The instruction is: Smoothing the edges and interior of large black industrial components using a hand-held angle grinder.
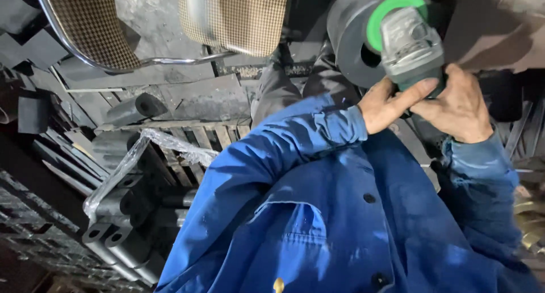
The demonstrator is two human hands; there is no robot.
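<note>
Grey, hollow cylinder (352, 49) with a round bore, upper right of the frame, partly covered by an angle grinder (410, 43) with a green ring. Left hand (386, 103) and right hand (457, 105), just below the cylinder, both clenched around the grinder's body; blue sleeves lower centre.

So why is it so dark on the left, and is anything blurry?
Head view: light falls on the blue jacket and both hands, left hand and right hand, on the green-ringed grinder; the stacked black tubes lie in deep shadow; the plastic wrap glints; edges look soft and smeared.
</note>
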